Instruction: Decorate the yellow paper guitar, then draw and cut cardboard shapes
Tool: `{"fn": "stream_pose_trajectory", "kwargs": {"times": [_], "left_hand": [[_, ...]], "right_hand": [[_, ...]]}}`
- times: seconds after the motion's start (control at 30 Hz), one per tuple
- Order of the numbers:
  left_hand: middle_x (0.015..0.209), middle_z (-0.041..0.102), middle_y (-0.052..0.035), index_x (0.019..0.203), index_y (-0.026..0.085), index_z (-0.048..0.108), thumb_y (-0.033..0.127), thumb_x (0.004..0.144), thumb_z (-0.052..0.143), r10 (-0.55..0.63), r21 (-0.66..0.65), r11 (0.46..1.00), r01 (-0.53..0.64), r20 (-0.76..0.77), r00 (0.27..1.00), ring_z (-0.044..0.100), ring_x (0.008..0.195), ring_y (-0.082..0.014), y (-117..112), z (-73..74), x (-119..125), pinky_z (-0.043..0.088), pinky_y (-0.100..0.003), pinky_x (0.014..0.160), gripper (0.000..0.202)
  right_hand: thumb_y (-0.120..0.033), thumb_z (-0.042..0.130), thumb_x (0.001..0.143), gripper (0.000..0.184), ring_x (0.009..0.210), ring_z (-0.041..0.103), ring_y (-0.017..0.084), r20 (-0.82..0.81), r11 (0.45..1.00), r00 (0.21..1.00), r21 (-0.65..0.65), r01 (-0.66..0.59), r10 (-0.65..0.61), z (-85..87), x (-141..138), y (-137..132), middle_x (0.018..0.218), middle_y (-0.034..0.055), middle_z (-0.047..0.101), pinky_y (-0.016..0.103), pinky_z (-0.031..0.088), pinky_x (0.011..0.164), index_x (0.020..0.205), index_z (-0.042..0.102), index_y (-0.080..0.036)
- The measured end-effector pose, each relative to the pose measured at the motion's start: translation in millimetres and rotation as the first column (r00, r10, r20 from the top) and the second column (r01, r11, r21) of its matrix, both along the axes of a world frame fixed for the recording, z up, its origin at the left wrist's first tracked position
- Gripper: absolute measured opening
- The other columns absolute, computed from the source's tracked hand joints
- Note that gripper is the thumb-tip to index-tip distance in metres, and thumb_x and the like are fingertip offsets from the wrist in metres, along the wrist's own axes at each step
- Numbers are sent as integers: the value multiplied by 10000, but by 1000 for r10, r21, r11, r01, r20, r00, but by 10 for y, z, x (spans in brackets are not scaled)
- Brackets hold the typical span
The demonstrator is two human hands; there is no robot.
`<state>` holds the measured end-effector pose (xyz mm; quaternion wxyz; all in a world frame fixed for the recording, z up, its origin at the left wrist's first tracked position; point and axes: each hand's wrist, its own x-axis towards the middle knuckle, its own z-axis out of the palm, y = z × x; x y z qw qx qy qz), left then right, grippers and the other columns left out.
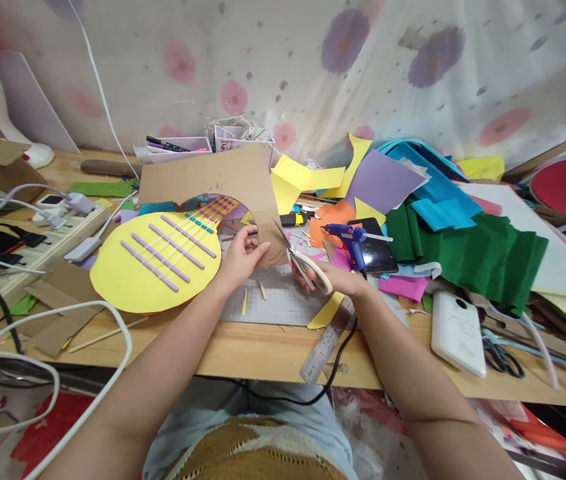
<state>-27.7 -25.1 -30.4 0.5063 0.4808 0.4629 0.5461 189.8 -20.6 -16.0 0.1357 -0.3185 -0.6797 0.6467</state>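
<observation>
My left hand [247, 255] pinches the lower end of a brown cardboard piece [207, 175], which has a curved cut-out and reaches up and to the left. In my right hand [320, 277] are scissors [313, 270] with white handles, their blades at the right edge of the cardboard near pencil-like lines. Left of my left hand lies a yellow paper guitar shape [127, 277] with purple strips and pale strings; its neck shows through the cardboard's cut-out. A grey cutting mat [283, 310] lies beneath both hands.
A blue hot glue gun [353, 240] lies right of the scissors, beside green crepe paper [483, 250] and a white power bank [457, 333]. A metal ruler [325, 350] crosses the table's front edge. Cables and a power strip [27, 260] occupy the left.
</observation>
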Motion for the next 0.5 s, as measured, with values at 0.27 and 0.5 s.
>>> {"fn": "stream_pose_trajectory", "kwargs": {"times": [0.27, 0.5], "left_hand": [[668, 553, 55, 1005, 199, 463, 305, 653, 702, 6, -92, 996, 2, 85, 996, 602, 585, -116, -45, 57, 46, 516, -220, 451, 438], [657, 551, 56, 995, 202, 458, 294, 666, 691, -6, -88, 996, 16, 114, 993, 599, 571, -122, -50, 63, 54, 530, -250, 456, 414]], "right_hand": [[-515, 587, 712, 395, 569, 444, 89, 12, 999, 999, 16, 37, -38, 65, -78, -58, 679, -27, 464, 233, 344, 491, 833, 401, -189], [-433, 553, 737, 293, 560, 463, 105, 18, 994, 997, 83, 77, -79, 37, -93, -54, 648, -31, 451, 251, 365, 504, 815, 407, -191]]}}
